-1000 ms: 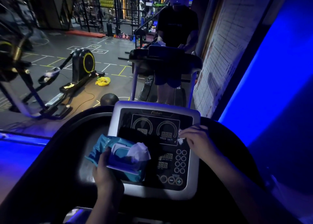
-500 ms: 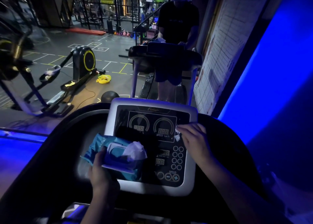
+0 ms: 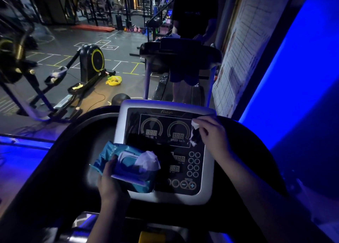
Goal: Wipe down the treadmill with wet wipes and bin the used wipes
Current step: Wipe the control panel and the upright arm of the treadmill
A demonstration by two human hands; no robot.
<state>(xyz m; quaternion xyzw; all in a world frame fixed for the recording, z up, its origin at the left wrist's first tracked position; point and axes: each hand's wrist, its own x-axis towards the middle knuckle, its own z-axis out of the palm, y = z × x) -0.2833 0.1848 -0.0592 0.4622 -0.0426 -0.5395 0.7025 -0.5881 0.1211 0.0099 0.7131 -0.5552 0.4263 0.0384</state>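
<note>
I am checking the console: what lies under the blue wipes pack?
The wipes pack, held by the left hand, covers the console at its lower left. Only round buttons show at its right; the panel beneath it is hidden.

— Where does the camera sit?
— On my head, wide-angle, facing forward and down. The treadmill console (image 3: 174, 198) fills the lower centre, close up.
— How close?
— Arm's reach. My forearms are cut by the bottom edge. My left hand (image 3: 110, 184), gripping the wipes pack (image 3: 128, 165), and my right hand (image 3: 212, 132), pinching a wipe (image 3: 195, 126), sit mid-frame.
— And beyond?
— The gym floor (image 3: 60, 46) lies upper left, a second treadmill (image 3: 179, 53) straight ahead and a blue-lit wall (image 3: 293, 77) to the right. Straight lines bow toward the edges.
</note>
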